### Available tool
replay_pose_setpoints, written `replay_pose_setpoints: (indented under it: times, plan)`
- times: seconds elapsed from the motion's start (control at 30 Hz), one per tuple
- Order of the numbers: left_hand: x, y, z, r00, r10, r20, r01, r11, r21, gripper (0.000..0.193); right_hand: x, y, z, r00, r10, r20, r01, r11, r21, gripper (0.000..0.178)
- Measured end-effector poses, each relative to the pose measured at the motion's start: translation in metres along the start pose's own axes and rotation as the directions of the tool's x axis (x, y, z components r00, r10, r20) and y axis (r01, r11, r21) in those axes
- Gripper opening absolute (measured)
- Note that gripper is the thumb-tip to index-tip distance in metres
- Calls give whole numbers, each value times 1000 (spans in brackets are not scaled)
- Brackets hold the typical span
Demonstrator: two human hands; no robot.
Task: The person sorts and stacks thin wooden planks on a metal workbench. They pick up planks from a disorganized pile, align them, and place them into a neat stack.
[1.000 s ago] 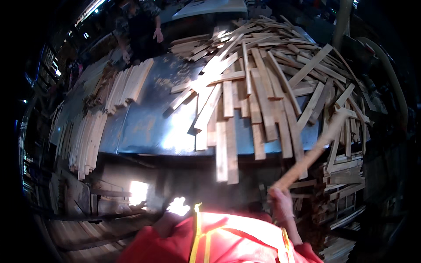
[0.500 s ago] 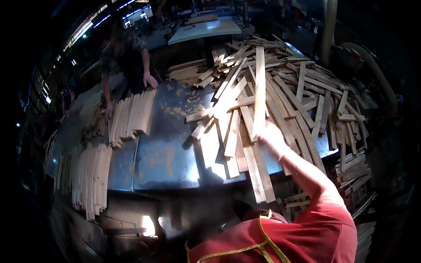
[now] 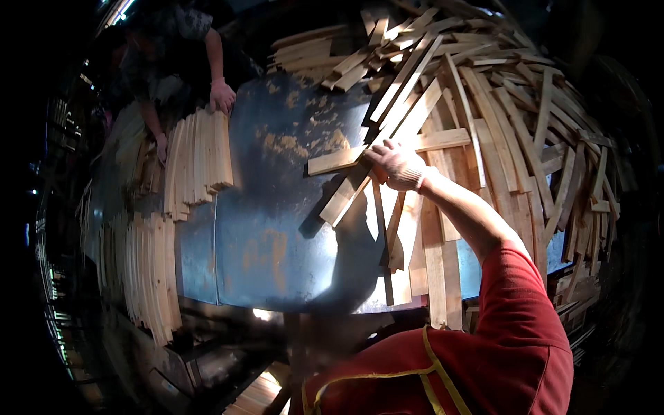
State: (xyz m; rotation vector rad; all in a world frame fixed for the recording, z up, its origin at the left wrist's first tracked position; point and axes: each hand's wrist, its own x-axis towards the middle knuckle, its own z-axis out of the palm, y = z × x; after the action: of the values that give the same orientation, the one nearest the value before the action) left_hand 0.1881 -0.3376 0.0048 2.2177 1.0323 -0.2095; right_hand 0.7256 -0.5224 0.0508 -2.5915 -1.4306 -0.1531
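Observation:
My right hand (image 3: pixel 395 164), in a pale knitted work glove, is closed around a wooden slat (image 3: pixel 344 198) that lies diagonally at the left edge of a loose heap. The slat's near end juts over the bare metal tabletop and casts a shadow on it. Another slat (image 3: pixel 332 160) crosses beside my fingers, its left end pointing out over the metal. Under and around my forearm lie several more slats (image 3: pixel 434 277), some overhanging the front edge of the table. My left hand is out of the picture.
A big jumbled heap of slats (image 3: pixel 512 104) covers the table's right side. The metal tabletop (image 3: pixel 270 228) has sawdust patches. At the left, a co-worker's gloved hand (image 3: pixel 222 95) rests at a neat row of slats (image 3: pixel 200 159); another row (image 3: pixel 149 270) lies nearer.
My right hand has moved left and away from me, onto the diagonal slat. The long slat it held upright in view no longer shows there. The view has shifted closer to the table.

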Motion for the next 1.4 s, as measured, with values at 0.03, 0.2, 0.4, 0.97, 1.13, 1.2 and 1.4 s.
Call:
replay_pose_setpoints:
  times: [0.03, 0.2, 0.4, 0.97, 1.13, 1.2, 1.4]
  plan:
    - [10, 4, -6, 999, 47, -11, -47, 999, -17, 59, 9, -2, 2, 994, -27, 109, 38, 995, -97, 41]
    - [66, 138, -67, 985, 151, -80, -157, 985, -76, 63, 25, -43, 7, 964, -113, 240, 171, 956, -238, 37]
    - [185, 147, -36, 724, 317, 612, 539, 293, -789, 49, -92, -219, -54, 901, -431, -58, 432, 875, 217, 42]
    - [170, -33, -119, 823, 314, 473, 195, 626, -755, 81, 21, -239, 134, 644, 645, 412, -154, -418, 895, 34]
    - [211, -6, -87, 964, 238, 117, -205, 949, -239, 84, -38, -404, 90, 680, 346, 647, -639, -154, 754, 40]
    - [224, 25, -81, 985, 166, 56, -166, 986, -3, 94, -38, -400, 71, 774, 136, 618, -632, 112, 767, 47]
    - [238, 61, -72, 999, 50, -15, -43, 959, 279, 94, 39, -152, 76, 873, 473, 116, -456, 709, 537, 63]
